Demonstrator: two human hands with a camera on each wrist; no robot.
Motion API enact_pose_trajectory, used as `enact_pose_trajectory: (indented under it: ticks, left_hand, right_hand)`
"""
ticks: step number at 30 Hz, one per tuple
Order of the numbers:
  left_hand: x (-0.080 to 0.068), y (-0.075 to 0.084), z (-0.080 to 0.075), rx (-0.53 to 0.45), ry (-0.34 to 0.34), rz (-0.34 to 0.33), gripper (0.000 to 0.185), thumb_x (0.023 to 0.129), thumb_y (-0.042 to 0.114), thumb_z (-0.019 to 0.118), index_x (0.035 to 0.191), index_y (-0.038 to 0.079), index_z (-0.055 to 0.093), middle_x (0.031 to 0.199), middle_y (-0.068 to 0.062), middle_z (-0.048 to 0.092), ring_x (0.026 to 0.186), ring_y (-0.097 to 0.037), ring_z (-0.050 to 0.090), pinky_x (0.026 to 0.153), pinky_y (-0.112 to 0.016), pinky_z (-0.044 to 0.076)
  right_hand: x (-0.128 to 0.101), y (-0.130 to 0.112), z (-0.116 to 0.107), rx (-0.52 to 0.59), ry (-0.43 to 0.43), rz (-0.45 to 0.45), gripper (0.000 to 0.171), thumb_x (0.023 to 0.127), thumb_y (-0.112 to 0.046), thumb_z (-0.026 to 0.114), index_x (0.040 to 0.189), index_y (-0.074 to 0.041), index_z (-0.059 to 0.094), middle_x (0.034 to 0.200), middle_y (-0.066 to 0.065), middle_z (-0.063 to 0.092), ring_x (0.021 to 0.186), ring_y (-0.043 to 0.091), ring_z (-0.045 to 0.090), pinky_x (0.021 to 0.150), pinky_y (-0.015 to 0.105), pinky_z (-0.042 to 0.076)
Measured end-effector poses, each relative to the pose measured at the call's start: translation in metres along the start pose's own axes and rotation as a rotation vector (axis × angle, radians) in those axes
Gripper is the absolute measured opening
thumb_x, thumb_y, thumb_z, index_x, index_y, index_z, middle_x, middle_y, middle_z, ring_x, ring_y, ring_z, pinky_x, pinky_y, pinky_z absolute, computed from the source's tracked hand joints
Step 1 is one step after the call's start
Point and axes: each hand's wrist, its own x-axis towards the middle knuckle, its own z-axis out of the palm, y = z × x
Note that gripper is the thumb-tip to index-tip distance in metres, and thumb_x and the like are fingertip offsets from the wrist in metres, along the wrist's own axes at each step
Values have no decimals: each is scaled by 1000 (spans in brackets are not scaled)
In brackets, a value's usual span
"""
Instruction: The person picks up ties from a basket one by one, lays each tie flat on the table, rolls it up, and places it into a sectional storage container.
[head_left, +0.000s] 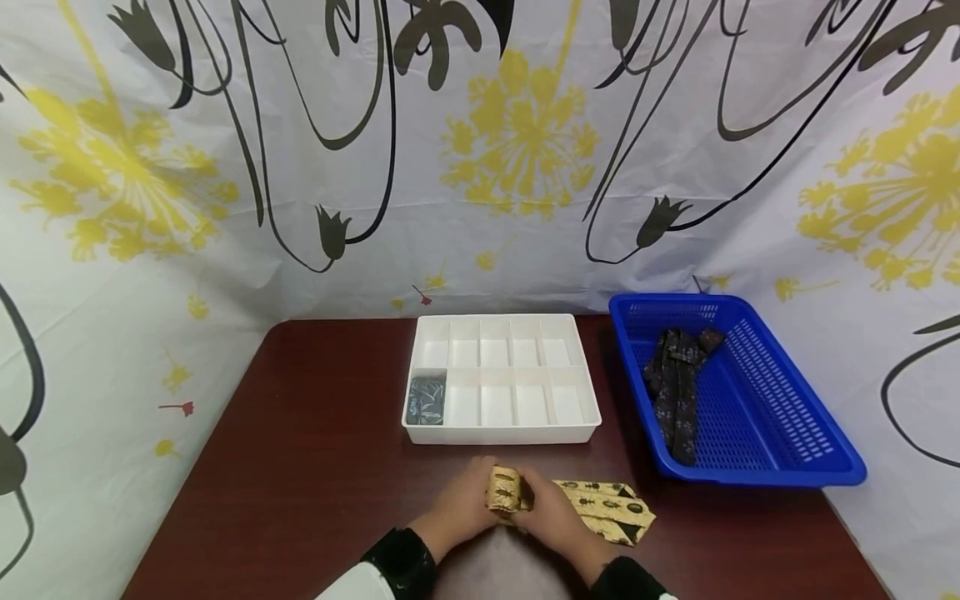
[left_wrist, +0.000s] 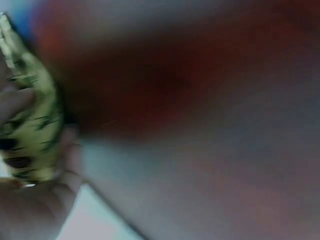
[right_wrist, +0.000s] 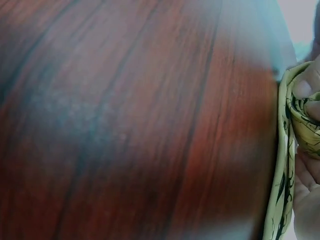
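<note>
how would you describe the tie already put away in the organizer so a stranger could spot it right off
On the dark red-brown wooden table sits a white plastic organizer tray with ten compartments in two rows. Look at the near row's leftmost compartment: the rolled dark blue-grey patterned tie lies there. It is the only filled compartment, and it is unlike the yellow patterned tie at the hands and the dark ties in the blue plastic basket.

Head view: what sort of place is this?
Probably a staged tabletop set, not a lived-in room: a flowered sheet hangs all round a dark wooden table bearing only a white divider tray, a blue basket and ties.
</note>
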Motion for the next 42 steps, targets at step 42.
enact_pose_trajectory:
  ticks: [42]
  left_hand:
    - [-6, -4, -2, -50, -6, -5, 73, 64, 5, 80, 129, 0, 48, 116, -10, 54, 98, -19, 56, 84, -32, 48]
  right_hand:
    - [3, -3, -1, 33, 32, -12, 57, 69, -7, 73, 123, -3, 56, 114, 11, 64, 98, 21, 57, 81, 30, 47]
